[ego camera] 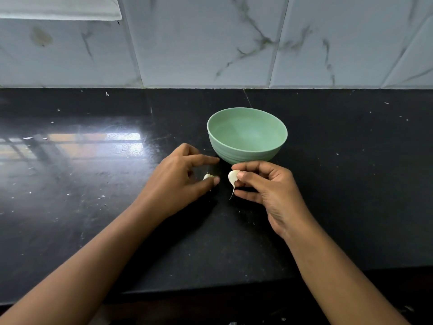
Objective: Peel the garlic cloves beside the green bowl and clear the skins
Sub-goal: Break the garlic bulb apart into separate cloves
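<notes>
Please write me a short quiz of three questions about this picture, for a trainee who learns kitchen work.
1. True or false: the round pale green plastic bowl holds peeled cloves.
2. Where do the fingers of the right hand pinch the whitish garlic clove with the trailing skin? A) inside the bowl B) in front of the bowl C) behind the bowl
3. Fill in: the bowl stands on a glossy ___ stone countertop.
Key: 1 false, it is empty; 2 B; 3 black.
</notes>
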